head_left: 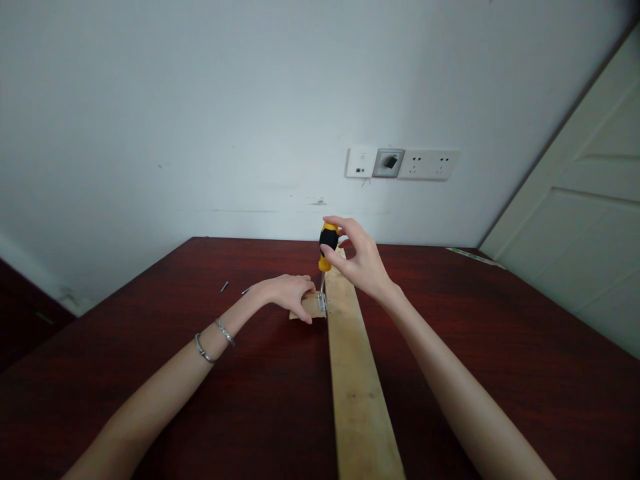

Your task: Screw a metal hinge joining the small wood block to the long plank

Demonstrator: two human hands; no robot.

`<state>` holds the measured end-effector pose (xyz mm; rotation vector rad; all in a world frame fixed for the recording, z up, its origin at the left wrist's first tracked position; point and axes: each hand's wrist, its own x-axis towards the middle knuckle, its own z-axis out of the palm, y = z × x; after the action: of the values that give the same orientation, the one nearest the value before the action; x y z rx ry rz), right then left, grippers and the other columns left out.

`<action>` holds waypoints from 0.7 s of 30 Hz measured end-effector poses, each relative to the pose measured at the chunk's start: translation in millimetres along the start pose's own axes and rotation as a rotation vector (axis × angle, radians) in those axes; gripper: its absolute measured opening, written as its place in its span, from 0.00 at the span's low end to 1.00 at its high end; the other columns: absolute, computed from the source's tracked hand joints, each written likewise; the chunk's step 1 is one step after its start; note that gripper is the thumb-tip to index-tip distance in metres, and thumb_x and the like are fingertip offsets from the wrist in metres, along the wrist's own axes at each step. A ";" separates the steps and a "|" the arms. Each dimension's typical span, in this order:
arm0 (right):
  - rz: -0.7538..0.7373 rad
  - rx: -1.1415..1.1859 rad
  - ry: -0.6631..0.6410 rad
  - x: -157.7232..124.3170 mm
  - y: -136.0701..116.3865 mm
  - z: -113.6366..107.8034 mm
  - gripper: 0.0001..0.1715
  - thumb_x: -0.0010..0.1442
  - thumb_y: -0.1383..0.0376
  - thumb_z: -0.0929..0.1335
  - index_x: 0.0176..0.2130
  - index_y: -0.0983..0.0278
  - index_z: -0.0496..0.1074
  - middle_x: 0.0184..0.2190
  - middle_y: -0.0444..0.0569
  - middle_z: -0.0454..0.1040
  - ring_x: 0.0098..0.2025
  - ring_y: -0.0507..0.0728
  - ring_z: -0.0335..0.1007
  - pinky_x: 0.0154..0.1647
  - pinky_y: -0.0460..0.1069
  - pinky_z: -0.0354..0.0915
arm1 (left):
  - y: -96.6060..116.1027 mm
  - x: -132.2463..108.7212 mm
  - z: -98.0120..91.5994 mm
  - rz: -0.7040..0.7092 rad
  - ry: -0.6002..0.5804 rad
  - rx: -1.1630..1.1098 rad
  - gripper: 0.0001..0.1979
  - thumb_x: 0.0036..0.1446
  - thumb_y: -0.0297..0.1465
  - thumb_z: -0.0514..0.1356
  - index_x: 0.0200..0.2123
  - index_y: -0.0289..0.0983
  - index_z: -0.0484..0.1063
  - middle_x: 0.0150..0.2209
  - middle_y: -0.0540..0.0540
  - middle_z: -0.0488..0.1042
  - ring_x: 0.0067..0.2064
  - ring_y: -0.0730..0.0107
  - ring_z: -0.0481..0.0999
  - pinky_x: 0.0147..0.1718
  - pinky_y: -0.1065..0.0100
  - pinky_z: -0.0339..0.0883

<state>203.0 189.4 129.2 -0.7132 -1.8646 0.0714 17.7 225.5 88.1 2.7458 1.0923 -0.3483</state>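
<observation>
My right hand [361, 259] is closed around the yellow and black handle of a screwdriver [327, 245], which stands upright with its tip down on a small metal hinge [323, 302]. The hinge joins a long pale wooden plank [355, 373] to a small wooden block [309, 308]. My left hand [287, 293] rests on top of that block with its fingers curled over it, pressing it down beside the plank. Two bracelets sit on my left wrist.
A dark red wooden table [500, 373] carries everything. Two loose screws [225, 286] lie on it to the left of my left hand. Wall sockets [403, 163] are on the white wall behind, and a white door [585, 207] stands at the right.
</observation>
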 end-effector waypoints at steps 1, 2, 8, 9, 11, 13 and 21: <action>0.022 -0.007 0.007 -0.1 0.7 0.6 0.25 0.55 0.63 0.69 0.53 0.55 0.65 0.45 0.50 0.67 0.43 0.57 0.67 0.40 0.53 0.70 | 0.5 -0.4 -0.6 -0.004 -0.004 0.000 0.35 0.41 0.55 0.62 0.47 0.38 0.67 0.46 0.43 0.69 0.40 0.59 0.72 0.36 0.66 0.63; 0.043 -0.013 0.014 -0.3 1.5 1.2 0.25 0.54 0.61 0.70 0.52 0.55 0.66 0.45 0.50 0.67 0.41 0.56 0.67 0.38 0.53 0.71 | 0.7 -0.6 -0.9 -0.007 -0.006 0.000 0.35 0.41 0.55 0.62 0.47 0.38 0.67 0.46 0.42 0.69 0.40 0.59 0.72 0.36 0.66 0.63; 0.058 0.050 0.011 -1.1 4.0 1.2 0.28 0.57 0.66 0.67 0.56 0.52 0.62 0.50 0.48 0.67 0.44 0.56 0.67 0.42 0.54 0.70 | 0.3 0.5 0.4 0.002 -0.013 -0.001 0.37 0.40 0.56 0.61 0.48 0.38 0.67 0.46 0.43 0.69 0.40 0.59 0.72 0.37 0.65 0.63; 0.050 0.064 0.013 -1.2 4.0 0.9 0.28 0.57 0.67 0.66 0.56 0.52 0.61 0.52 0.48 0.67 0.46 0.57 0.67 0.43 0.54 0.70 | 0.5 0.6 0.6 0.007 -0.012 0.000 0.37 0.40 0.57 0.61 0.48 0.38 0.67 0.46 0.43 0.69 0.40 0.59 0.72 0.37 0.65 0.63; 0.052 0.070 0.014 -1.5 4.1 0.9 0.26 0.57 0.66 0.66 0.55 0.52 0.63 0.51 0.48 0.67 0.46 0.57 0.67 0.43 0.54 0.70 | 1.4 0.4 0.4 0.012 -0.007 0.001 0.37 0.40 0.57 0.61 0.48 0.38 0.67 0.46 0.43 0.69 0.40 0.59 0.72 0.37 0.65 0.63; 0.071 0.051 0.022 -1.7 4.4 1.6 0.25 0.55 0.63 0.69 0.53 0.53 0.65 0.48 0.49 0.67 0.43 0.57 0.66 0.41 0.54 0.70 | 2.8 -0.3 -0.4 0.009 -0.008 0.002 0.37 0.40 0.57 0.61 0.48 0.38 0.67 0.46 0.43 0.69 0.40 0.60 0.72 0.36 0.66 0.63; 0.034 0.044 0.018 -1.5 0.3 1.9 0.30 0.56 0.67 0.66 0.57 0.52 0.60 0.50 0.49 0.67 0.46 0.58 0.66 0.45 0.56 0.70 | 5.0 -1.0 -1.4 0.015 -0.005 0.005 0.37 0.41 0.56 0.61 0.49 0.38 0.67 0.46 0.43 0.69 0.39 0.60 0.72 0.35 0.66 0.63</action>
<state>201.9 189.5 127.0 -0.7126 -1.8283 0.1266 20.7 221.6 90.0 2.7541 1.0701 -0.3560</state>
